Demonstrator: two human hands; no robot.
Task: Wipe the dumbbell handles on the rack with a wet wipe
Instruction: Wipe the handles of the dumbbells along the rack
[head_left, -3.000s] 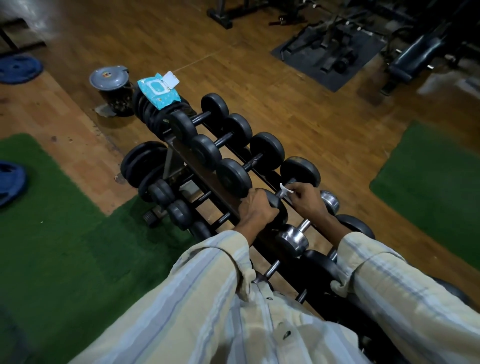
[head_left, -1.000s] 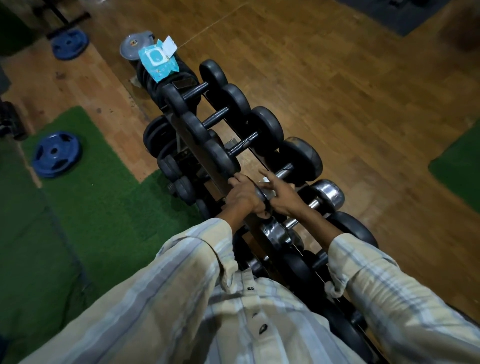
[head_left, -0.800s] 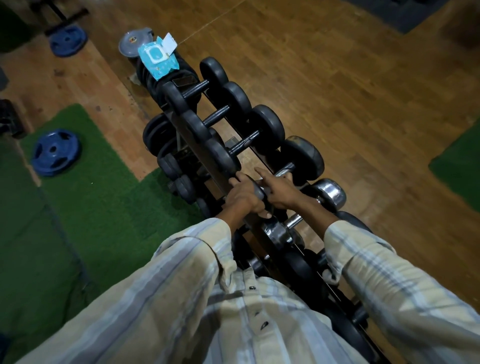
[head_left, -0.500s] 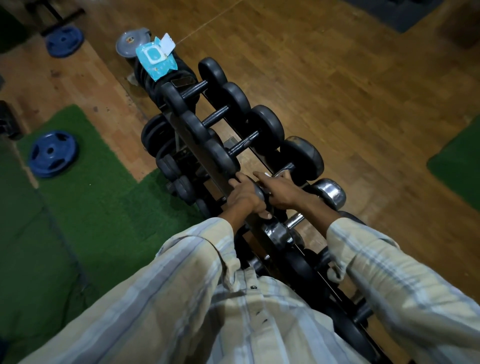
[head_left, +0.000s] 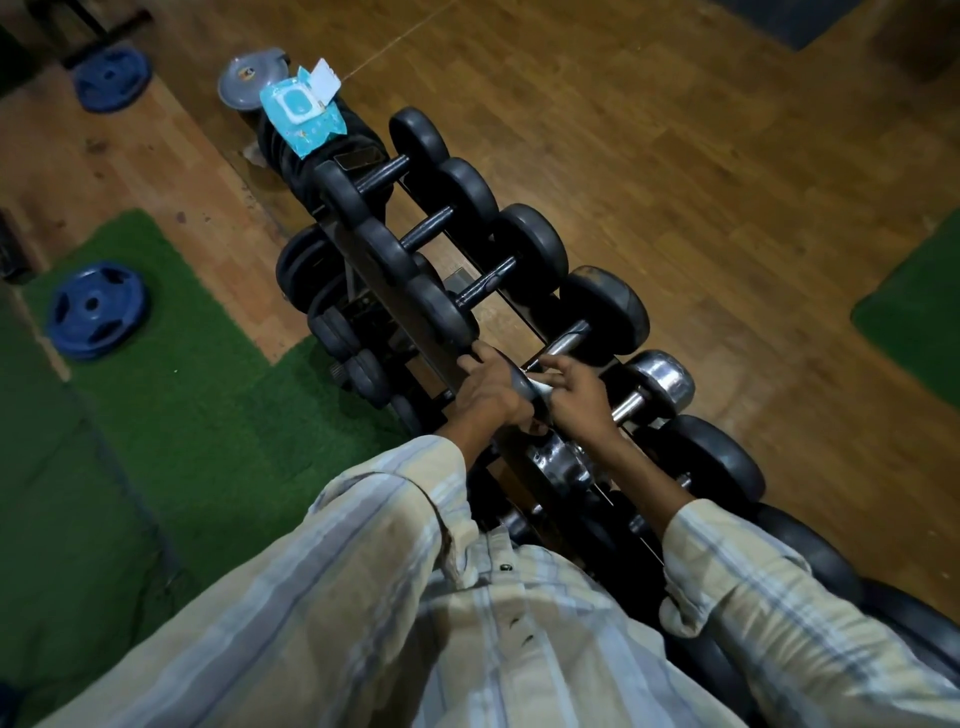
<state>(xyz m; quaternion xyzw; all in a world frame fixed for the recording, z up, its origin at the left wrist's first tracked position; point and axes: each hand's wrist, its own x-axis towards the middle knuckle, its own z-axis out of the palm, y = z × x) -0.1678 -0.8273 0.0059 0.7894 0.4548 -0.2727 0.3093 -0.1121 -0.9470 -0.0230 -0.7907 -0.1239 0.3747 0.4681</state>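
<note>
Both hands now sit close together on one dumbbell of the rack (head_left: 395, 291). The left hand (head_left: 491, 392) grips its near black head, as before. The right hand (head_left: 574, 392) has slid from the far end of the handle (head_left: 569, 340) to the near end, pressing the wet wipe (head_left: 540, 387) there. This handle seems almost wiped; the black ones beyond wait.

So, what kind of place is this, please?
Most likely a gym: a rack full of dumbbells, blue weight plates on the floor, green turf mats.
</note>
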